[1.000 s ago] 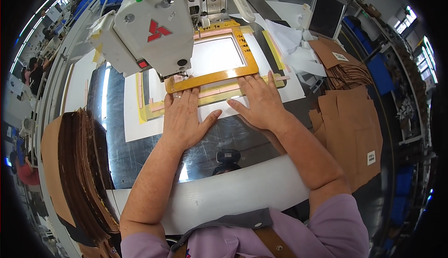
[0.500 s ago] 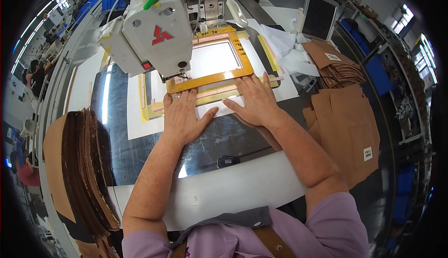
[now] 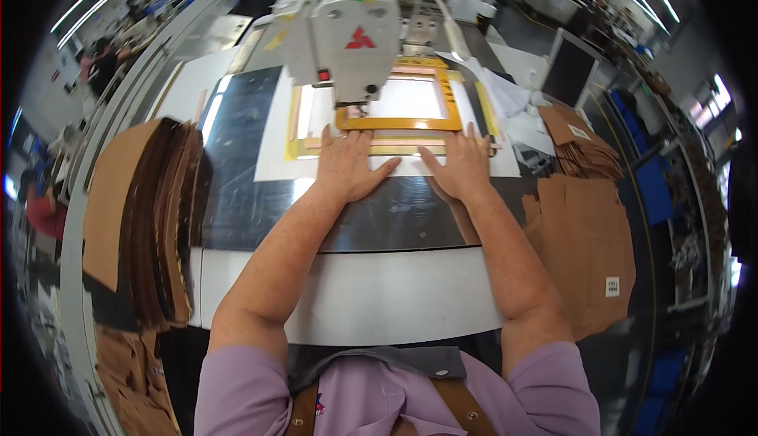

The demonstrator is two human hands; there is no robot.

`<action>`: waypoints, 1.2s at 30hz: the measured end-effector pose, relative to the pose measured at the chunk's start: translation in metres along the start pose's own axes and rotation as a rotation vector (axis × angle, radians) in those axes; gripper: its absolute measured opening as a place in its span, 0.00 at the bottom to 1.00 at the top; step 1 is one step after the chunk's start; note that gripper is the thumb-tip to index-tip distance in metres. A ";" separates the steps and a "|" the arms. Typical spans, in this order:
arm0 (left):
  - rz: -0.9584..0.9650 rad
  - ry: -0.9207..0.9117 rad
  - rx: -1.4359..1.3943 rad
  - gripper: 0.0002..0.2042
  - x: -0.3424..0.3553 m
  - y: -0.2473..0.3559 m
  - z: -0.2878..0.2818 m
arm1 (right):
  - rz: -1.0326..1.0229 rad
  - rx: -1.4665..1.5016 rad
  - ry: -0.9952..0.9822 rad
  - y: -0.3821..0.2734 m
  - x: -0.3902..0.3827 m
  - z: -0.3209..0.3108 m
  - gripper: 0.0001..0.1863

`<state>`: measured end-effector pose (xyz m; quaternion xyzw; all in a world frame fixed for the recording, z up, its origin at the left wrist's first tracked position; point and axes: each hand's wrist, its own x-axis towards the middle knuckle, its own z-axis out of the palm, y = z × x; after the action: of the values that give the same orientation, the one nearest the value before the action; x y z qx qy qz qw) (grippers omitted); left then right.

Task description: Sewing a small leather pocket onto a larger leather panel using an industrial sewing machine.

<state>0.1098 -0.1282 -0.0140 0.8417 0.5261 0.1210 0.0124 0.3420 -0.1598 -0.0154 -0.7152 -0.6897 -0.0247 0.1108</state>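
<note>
My left hand (image 3: 349, 166) lies flat with fingers stretched forward, its fingertips by the near left part of an orange-yellow clamp frame (image 3: 403, 126). Flat beside it, my right hand (image 3: 463, 164) has its fingers spread, the tips near the frame's right corner. Both rest on a white template sheet (image 3: 274, 152) edged with yellow and pinkish strips. Neither hand holds anything. A white sewing machine head (image 3: 355, 53) stands over the frame's left side, its needle area (image 3: 362, 109) just inside the frame. White material shows through the frame's opening.
Stacked brown and dark pieces (image 3: 158, 215) stand on the left. Brown flat pieces (image 3: 580, 254) lie on the right, with another brown stack (image 3: 580, 140) behind them. A dark screen (image 3: 570, 69) stands at the back right. The metal table plate (image 3: 395, 219) spans the middle.
The view has shifted, so the machine, frame and hands appear farther right and higher. Both hands stay flat at the frame's near edge. A small black object on the plate no longer shows.
</note>
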 end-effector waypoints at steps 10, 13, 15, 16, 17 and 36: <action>-0.169 0.229 0.169 0.25 -0.104 -0.081 -0.126 | 0.102 0.024 0.250 0.038 0.002 0.025 0.40; -0.433 0.408 0.188 0.16 -0.163 -0.152 -0.196 | 0.088 0.070 0.190 0.044 0.003 0.025 0.39; -0.654 0.407 0.119 0.13 -0.217 -0.219 -0.231 | 0.058 0.085 0.220 0.049 0.006 0.029 0.38; -0.675 0.309 0.123 0.13 -0.250 -0.245 -0.244 | 0.044 0.093 0.216 0.048 0.006 0.029 0.38; -0.696 0.213 0.126 0.14 -0.280 -0.264 -0.255 | 0.039 0.100 0.222 0.045 0.008 0.028 0.37; -0.951 0.645 -0.081 0.13 -0.287 -0.361 -0.226 | -0.172 0.289 0.386 0.013 -0.024 -0.003 0.19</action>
<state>-0.3775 -0.2463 0.0975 0.4318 0.8189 0.3728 -0.0636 0.3544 -0.1842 -0.0186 -0.6126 -0.7105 -0.0712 0.3390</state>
